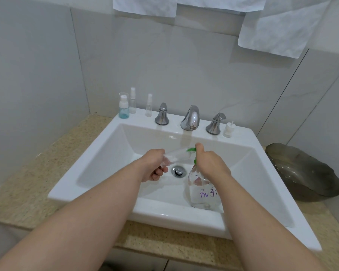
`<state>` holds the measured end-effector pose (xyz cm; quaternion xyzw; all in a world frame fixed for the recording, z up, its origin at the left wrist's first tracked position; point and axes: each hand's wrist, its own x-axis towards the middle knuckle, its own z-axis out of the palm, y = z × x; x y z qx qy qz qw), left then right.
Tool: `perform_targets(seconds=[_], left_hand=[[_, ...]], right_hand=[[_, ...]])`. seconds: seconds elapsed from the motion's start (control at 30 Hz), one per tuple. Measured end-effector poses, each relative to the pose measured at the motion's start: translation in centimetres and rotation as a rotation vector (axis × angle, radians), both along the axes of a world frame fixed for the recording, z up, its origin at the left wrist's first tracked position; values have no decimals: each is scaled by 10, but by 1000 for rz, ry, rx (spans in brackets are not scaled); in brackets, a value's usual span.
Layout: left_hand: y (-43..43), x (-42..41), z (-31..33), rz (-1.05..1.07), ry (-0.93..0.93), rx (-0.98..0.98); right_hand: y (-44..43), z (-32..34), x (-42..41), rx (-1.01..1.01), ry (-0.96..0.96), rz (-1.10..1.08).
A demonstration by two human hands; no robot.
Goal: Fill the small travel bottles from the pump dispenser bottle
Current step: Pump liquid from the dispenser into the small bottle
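Over a white sink [98, 173], a person's left hand [155, 167] curls its fingers round the base of a clear travel bottle [176, 155]. The bottle is tilted so that its open end meets the green nozzle [190, 150] of a pump bottle [203, 194]. The right hand [210, 165] wraps the pump bottle's neck, with the thumb raised against the pump head. The clear pump bottle bears purple handwriting and sits low in the basin by the front edge; whether its base rests on the basin cannot be told. Both bottles are above the drain [178, 171].

Along the sink's back edge, at the left corner, stand a blue-tinted bottle [123, 107] with a white pump and two clear spray bottles [133, 103] [149, 105], one just beside it and the other nearer the taps. A chrome spout [191, 118] stands mid-edge between two chrome tap handles [161, 115] [215, 124]. A loose white pump top [229, 130] stands near the back right corner.

On the speckled worktop [27, 182] to the sink's right lies a dull metal dish [301, 173]. White sheets [272, 30] hang on the tiled wall above.
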<state>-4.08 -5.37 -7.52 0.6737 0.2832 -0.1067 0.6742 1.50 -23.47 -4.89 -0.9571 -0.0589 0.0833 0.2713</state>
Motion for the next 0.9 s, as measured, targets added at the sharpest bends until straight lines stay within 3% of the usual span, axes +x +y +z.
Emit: perform_targets(seconds=[0.9], left_hand=[[0,0,0,-11,-9,20]], right_hand=[[2,3,3,45,19,-6]])
